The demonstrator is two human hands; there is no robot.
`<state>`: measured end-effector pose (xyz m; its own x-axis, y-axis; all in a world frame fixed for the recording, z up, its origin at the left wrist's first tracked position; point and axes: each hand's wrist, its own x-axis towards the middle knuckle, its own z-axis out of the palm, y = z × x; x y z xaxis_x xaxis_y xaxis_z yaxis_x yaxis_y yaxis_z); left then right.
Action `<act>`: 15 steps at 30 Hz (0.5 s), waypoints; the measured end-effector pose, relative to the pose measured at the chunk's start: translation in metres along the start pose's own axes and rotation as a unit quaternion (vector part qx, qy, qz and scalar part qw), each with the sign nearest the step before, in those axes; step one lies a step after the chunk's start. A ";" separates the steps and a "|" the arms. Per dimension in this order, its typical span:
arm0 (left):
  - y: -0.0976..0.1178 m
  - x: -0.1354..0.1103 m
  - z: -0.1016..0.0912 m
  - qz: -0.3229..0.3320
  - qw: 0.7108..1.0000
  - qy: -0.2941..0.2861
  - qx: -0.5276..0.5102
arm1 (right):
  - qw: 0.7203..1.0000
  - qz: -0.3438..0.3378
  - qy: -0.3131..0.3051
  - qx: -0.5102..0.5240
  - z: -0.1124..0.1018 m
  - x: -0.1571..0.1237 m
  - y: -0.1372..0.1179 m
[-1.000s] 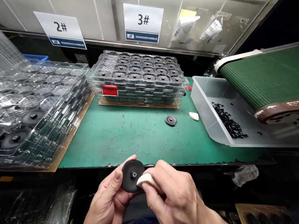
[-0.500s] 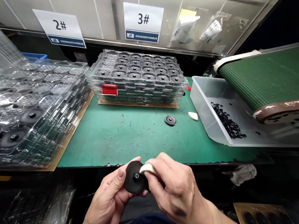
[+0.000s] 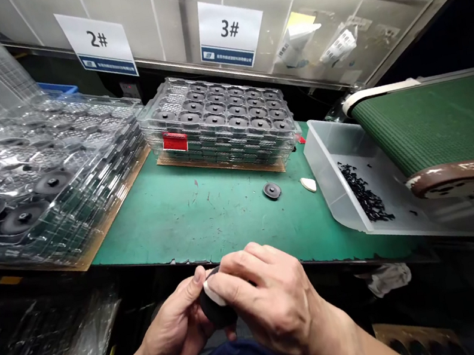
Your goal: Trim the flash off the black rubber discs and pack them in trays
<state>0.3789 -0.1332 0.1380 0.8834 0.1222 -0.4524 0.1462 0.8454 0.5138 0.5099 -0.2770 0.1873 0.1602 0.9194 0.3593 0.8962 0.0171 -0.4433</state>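
The left hand (image 3: 172, 334) holds a black round disc (image 3: 214, 310), with its fingers curled under and its thumb up on the rim. The right hand (image 3: 275, 298) is now right over the disc and hides most of it. A moment ago, the flat face and the middle hole could still be seen. The right fingers pinch a white wedge and press it onto the disc, and only a bit of the white wedge (image 3: 213, 293) shows. The disc is just past the front edge of the green table top (image 3: 190, 221), above the person's lap. On the table, another black disc (image 3: 272, 191) lies near another white wedge (image 3: 308, 185). Behind them is a stack of clear plastic trays (image 3: 214, 126). To the right, a clear plastic bin (image 3: 333, 185) holds small black bits (image 3: 365, 198), and it sits just under a green belt (image 3: 436, 120).
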 end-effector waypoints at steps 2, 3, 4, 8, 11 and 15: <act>0.000 0.001 0.000 0.028 0.999 0.022 -0.005 | 0.999 0.028 0.024 -0.007 0.000 0.001 0.002; -0.001 0.002 0.000 0.036 0.999 0.029 -0.002 | 0.998 0.046 0.030 -0.011 -0.001 0.002 0.003; -0.001 0.002 0.001 0.036 0.999 0.028 0.002 | 0.998 0.050 0.030 -0.013 -0.001 0.002 0.003; 0.001 0.002 0.005 0.042 0.999 -0.001 -0.013 | 0.998 0.032 0.051 -0.005 0.001 0.003 -0.001; 0.006 -0.001 0.007 0.095 0.994 0.045 -0.009 | 0.990 0.114 0.076 0.015 0.006 -0.002 -0.003; 0.009 -0.002 0.001 0.082 0.995 0.041 0.027 | 0.988 0.143 0.056 0.029 0.008 -0.006 -0.004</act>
<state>0.3790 -0.1262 0.1447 0.8588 0.3002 -0.4150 0.0281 0.7815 0.6233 0.5022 -0.2794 0.1797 0.4518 0.8403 0.2998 0.7829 -0.2123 -0.5848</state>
